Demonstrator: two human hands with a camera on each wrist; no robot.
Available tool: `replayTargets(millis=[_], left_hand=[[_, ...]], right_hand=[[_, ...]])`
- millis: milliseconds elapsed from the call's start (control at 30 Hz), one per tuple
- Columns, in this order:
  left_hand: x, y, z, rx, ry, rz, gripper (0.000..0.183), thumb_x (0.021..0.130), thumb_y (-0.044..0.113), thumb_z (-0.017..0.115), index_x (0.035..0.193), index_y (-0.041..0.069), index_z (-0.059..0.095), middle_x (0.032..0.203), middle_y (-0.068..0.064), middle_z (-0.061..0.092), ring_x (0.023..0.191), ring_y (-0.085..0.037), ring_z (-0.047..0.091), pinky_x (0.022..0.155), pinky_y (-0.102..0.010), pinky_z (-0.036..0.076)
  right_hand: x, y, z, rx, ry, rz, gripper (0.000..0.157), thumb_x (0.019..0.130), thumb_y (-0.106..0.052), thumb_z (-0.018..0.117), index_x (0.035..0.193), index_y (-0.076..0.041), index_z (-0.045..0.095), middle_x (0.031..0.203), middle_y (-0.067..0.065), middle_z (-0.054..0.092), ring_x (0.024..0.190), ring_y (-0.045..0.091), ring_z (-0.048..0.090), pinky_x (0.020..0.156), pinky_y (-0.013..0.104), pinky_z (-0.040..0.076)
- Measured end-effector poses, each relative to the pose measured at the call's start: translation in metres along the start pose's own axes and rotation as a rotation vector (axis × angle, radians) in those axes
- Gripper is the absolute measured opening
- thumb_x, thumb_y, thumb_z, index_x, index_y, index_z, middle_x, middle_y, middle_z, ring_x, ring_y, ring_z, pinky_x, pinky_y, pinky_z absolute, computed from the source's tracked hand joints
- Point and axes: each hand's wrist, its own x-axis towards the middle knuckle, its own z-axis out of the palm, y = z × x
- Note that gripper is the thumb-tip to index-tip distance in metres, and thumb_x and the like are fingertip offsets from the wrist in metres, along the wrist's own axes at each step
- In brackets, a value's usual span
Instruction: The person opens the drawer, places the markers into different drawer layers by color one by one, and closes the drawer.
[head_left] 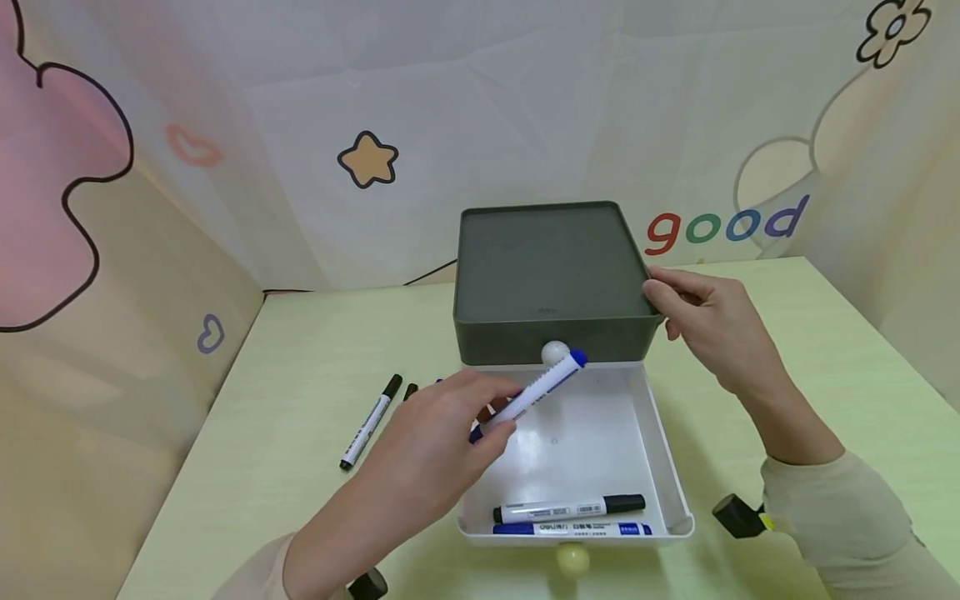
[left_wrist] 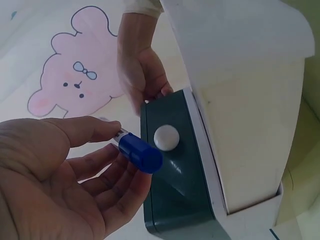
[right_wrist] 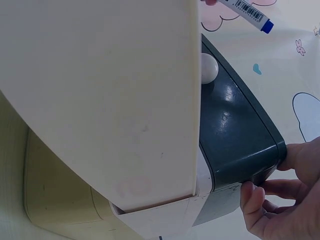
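Observation:
My left hand [head_left: 431, 446] pinches a white marker with blue ends [head_left: 536, 396], tilted over the pulled-out white drawer [head_left: 581, 442]. Thumb and fingertips hold it near its lower end; in the left wrist view its blue cap [left_wrist: 141, 152] points towards the camera. Inside the drawer, along the front wall, lie a black-capped marker [head_left: 566, 509] and a blue-capped marker [head_left: 573, 529]. My right hand [head_left: 712, 325] grips the right edge of the dark green drawer box [head_left: 551, 267]. The right wrist view shows its thumb and fingers around the box's corner.
A black-capped marker [head_left: 371, 421] lies on the table [head_left: 300, 358] left of the drawer, with other markers partly hidden behind my left hand. The upper drawer has a white round knob [head_left: 555, 352], the lower one a yellowish knob [head_left: 573, 560]. A printed curtain [head_left: 517, 125] stands behind.

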Motion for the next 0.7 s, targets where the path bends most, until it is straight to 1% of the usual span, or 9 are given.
replayTargets(millis=[133,233,367,433,533,700], left_hand=[[0.005,0.005,0.008,0.029,-0.059,0.044,0.021,0.094,0.009,0.075,0.115,0.01,0.076,0.112,-0.001,0.071,0.08,-0.011,0.063,0.064,-0.023,0.05],[0.008,0.007,0.014,0.073,-0.09,0.084,0.023,0.093,0.01,0.076,0.117,0.01,0.076,0.112,-0.002,0.072,0.08,-0.01,0.064,0.065,-0.023,0.05],[0.011,0.008,0.021,0.103,-0.129,0.111,0.026,0.094,0.011,0.076,0.119,0.01,0.076,0.113,-0.003,0.072,0.081,-0.009,0.065,0.068,-0.021,0.051],[0.011,0.008,0.023,0.107,-0.14,0.124,0.025,0.093,0.01,0.077,0.118,0.009,0.077,0.111,-0.003,0.072,0.081,-0.009,0.065,0.067,-0.021,0.051],[0.013,0.007,0.027,0.126,-0.153,0.138,0.023,0.093,0.01,0.077,0.116,0.009,0.078,0.107,-0.001,0.072,0.079,-0.009,0.063,0.065,-0.02,0.05],[0.015,0.008,0.032,0.159,-0.196,0.127,0.023,0.093,0.012,0.077,0.116,0.011,0.078,0.104,0.001,0.072,0.079,-0.007,0.062,0.065,-0.02,0.05]], right_hand=[[0.0,0.0,0.0,-0.006,-0.002,0.005,0.047,0.108,-0.03,0.056,0.145,-0.002,0.058,0.091,0.01,0.062,0.071,0.016,0.056,0.053,0.033,0.035],[-0.001,-0.001,0.0,-0.01,0.003,0.003,0.046,0.108,-0.03,0.056,0.144,-0.002,0.059,0.089,0.011,0.061,0.071,0.016,0.056,0.052,0.034,0.034],[-0.001,-0.001,0.0,-0.009,0.003,-0.002,0.046,0.107,-0.031,0.057,0.144,-0.002,0.059,0.09,0.011,0.061,0.071,0.016,0.056,0.053,0.034,0.034],[-0.001,-0.001,0.0,-0.006,0.003,-0.004,0.046,0.107,-0.031,0.057,0.144,-0.002,0.059,0.091,0.011,0.061,0.071,0.016,0.056,0.053,0.033,0.035],[-0.001,-0.001,0.0,-0.002,0.003,-0.005,0.047,0.107,-0.031,0.057,0.145,-0.003,0.059,0.094,0.012,0.062,0.071,0.016,0.057,0.055,0.032,0.037],[-0.001,0.0,0.0,-0.001,0.002,-0.006,0.046,0.107,-0.03,0.057,0.145,-0.003,0.059,0.095,0.012,0.061,0.071,0.016,0.056,0.056,0.031,0.038]])
